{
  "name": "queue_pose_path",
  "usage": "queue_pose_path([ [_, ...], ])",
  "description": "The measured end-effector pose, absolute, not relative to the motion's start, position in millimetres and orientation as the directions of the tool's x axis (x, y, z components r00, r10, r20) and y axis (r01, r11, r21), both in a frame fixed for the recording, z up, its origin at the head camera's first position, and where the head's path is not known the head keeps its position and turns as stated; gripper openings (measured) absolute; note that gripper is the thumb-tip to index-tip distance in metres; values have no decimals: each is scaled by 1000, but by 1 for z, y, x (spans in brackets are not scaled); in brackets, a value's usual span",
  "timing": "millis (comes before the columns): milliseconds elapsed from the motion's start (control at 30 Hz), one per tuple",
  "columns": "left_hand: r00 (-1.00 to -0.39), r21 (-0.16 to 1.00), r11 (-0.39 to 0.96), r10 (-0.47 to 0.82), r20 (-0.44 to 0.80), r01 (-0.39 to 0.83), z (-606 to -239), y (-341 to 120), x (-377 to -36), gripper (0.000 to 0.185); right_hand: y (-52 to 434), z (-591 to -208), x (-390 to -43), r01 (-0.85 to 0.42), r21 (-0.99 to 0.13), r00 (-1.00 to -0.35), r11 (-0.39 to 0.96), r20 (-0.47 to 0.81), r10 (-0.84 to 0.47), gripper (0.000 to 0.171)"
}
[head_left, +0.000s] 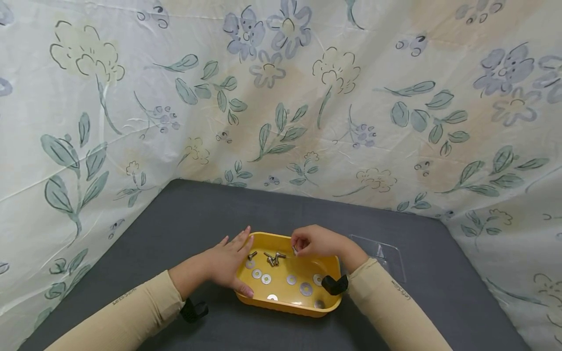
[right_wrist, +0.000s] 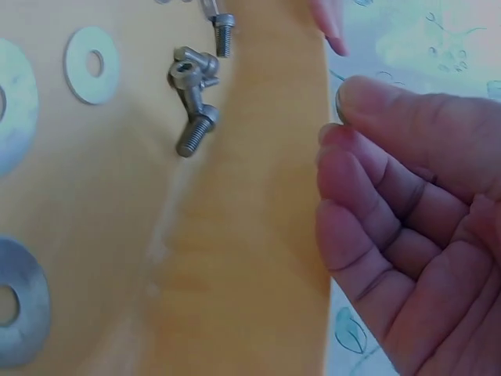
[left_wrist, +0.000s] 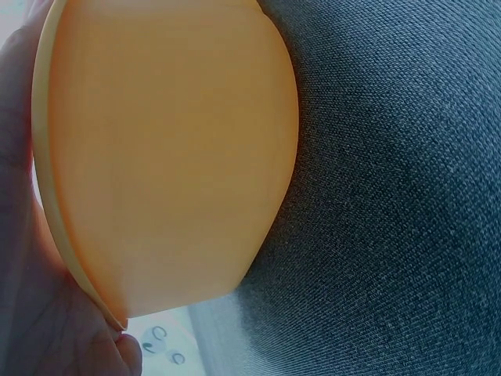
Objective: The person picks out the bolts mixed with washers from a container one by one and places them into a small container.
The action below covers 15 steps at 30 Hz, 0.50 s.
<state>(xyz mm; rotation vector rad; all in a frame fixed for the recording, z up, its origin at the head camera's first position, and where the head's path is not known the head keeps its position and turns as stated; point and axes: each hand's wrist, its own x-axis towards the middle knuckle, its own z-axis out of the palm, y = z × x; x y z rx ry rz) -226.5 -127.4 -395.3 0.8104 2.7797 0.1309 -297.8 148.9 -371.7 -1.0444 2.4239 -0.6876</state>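
Fingers [right_wrist: 368, 117] of the right hand [head_left: 317, 242] mostly hide a pinched metal piece [right_wrist: 339, 104].

Both forearms in tan sleeves reach forward, each with a black strap at the wrist. Left hand [head_left: 228, 263] lies flat-ish, fingers straight and together, thumb tucked low. Right hand [head_left: 317, 242] is curled, fingertips [right_wrist: 344, 98] bunched against the thumb, pinching something tiny.

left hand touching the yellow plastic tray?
Touching. In the head view the left hand lies flat against the yellow plastic tray at its left rim; the left wrist view shows palm and fingertip against the tray's outer wall, no gap.
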Motion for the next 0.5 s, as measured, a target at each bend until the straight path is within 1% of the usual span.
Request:
queue_pose_path([
  [367,-817,147,842,540,-202,520,-397,-127,-227,128,166,-359,-301,-551,-585,-664,595,-125,-737,16],
  [500,-816,146,841,541,-205,521,-397,-127,-228,128,173,-353,-301,-526,-601,-682,602,-124,-721,15],
])
